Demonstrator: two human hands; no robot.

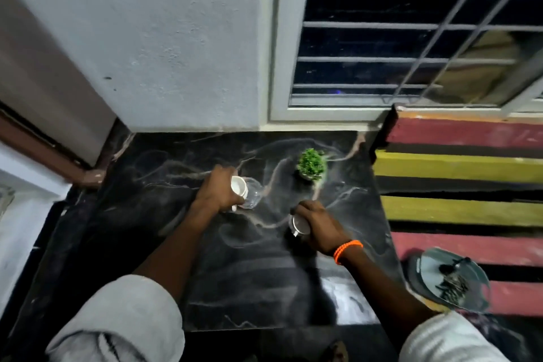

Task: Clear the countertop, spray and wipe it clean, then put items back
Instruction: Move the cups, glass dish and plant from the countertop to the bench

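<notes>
On the black marbled countertop (249, 273), my left hand (219, 191) grips a clear plastic jar with a white lid (246, 191), tilted on its side near the middle. My right hand (318, 225) closes over a second, darker jar with a pale lid (298, 225), standing on the counter just to the right and nearer me; an orange bead bracelet circles that wrist. Behind the two jars, a small green potted plant (311, 166) stands upright, apart from both hands.
A striped red, yellow and black mat (464, 173) lies along the counter's right side. A glass dish holding dark small items (448, 281) rests on it at lower right. The wall and a barred window (411, 38) close off the back. A door frame stands at left.
</notes>
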